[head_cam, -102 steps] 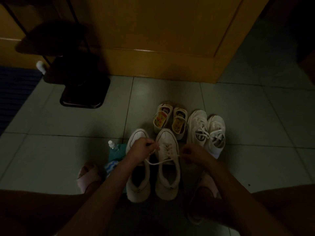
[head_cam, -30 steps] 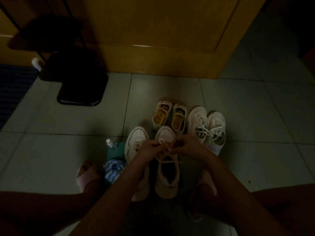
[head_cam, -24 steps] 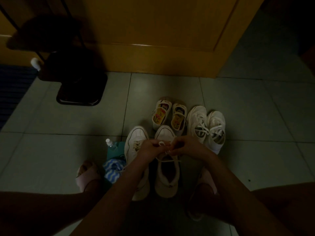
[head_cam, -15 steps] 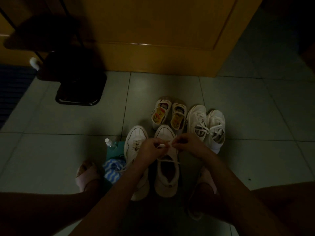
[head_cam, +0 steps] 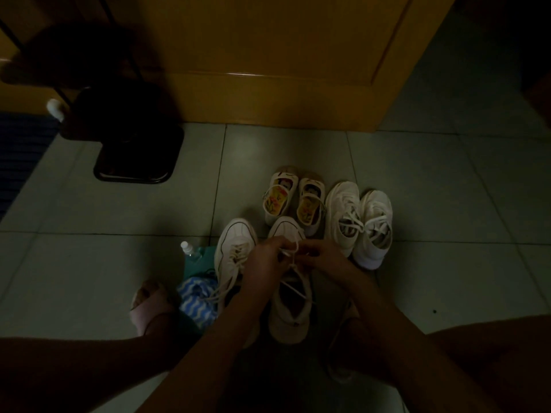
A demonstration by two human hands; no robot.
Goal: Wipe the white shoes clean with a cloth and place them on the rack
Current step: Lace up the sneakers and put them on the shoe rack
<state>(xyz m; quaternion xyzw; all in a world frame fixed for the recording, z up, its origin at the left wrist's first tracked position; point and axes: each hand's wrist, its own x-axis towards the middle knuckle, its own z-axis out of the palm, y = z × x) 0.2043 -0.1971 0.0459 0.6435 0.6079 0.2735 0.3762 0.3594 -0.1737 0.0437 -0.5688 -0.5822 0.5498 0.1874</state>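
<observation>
A pair of white lace-up shoes stands on the tiled floor in front of me: the left shoe (head_cam: pixel 234 248) with loose laces, the right shoe (head_cam: pixel 290 311) under my hands. My left hand (head_cam: pixel 265 262) and my right hand (head_cam: pixel 320 257) meet over the right shoe and each pinches its white lace (head_cam: pixel 290 257). A blue-and-white striped cloth (head_cam: pixel 196 299) lies crumpled left of the pair. A dark shoe rack (head_cam: pixel 89 70) stands at the back left.
A second white pair (head_cam: pixel 357 222) and small white sandals with yellow insoles (head_cam: pixel 293 201) sit behind. A small clear bottle (head_cam: pixel 189 250) lies by the cloth. My slippered feet (head_cam: pixel 149 305) flank the shoes. A wooden door (head_cam: pixel 268 55) closes the back; a dark tray (head_cam: pixel 134 162) lies under the rack.
My hands, spread apart pulling the lace ends earlier, have come together over the right shoe and keep working the lace. The shoes have stayed in place.
</observation>
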